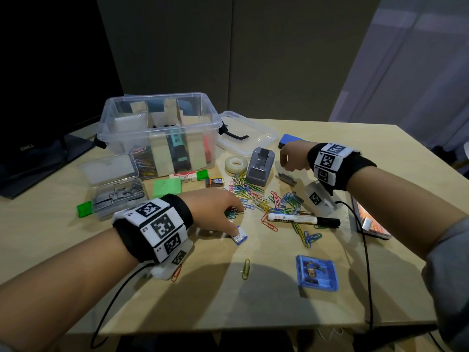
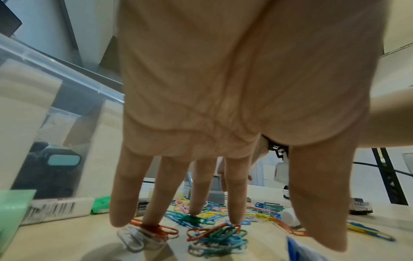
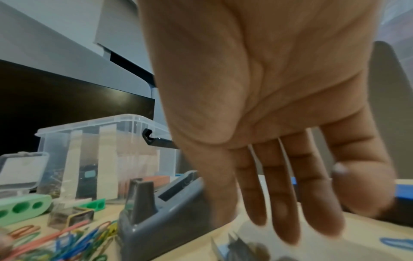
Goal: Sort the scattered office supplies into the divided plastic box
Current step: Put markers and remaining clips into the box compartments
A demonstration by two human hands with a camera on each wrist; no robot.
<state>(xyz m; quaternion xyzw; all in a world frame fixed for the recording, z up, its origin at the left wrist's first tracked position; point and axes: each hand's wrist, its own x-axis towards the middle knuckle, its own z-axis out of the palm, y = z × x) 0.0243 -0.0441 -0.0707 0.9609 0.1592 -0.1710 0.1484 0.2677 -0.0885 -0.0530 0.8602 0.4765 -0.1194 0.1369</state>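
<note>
The divided plastic box (image 1: 157, 133) stood beyond the left hand (image 1: 215, 212), some supplies already in its compartments. That hand lay palm-down, fingers (image 2: 234, 203) spread straight, tips touching the paper clips (image 1: 250, 193) under and ahead of it, gripping nothing. The right hand (image 1: 294, 158) hovered relaxed, holding nothing, over a staple strip (image 1: 286, 177) beside the tape dispenser (image 1: 260, 165). Gathering clips seemed the step in hand (many were tangled); next the fingers should close on a bunch and carry it to the box.
</note>
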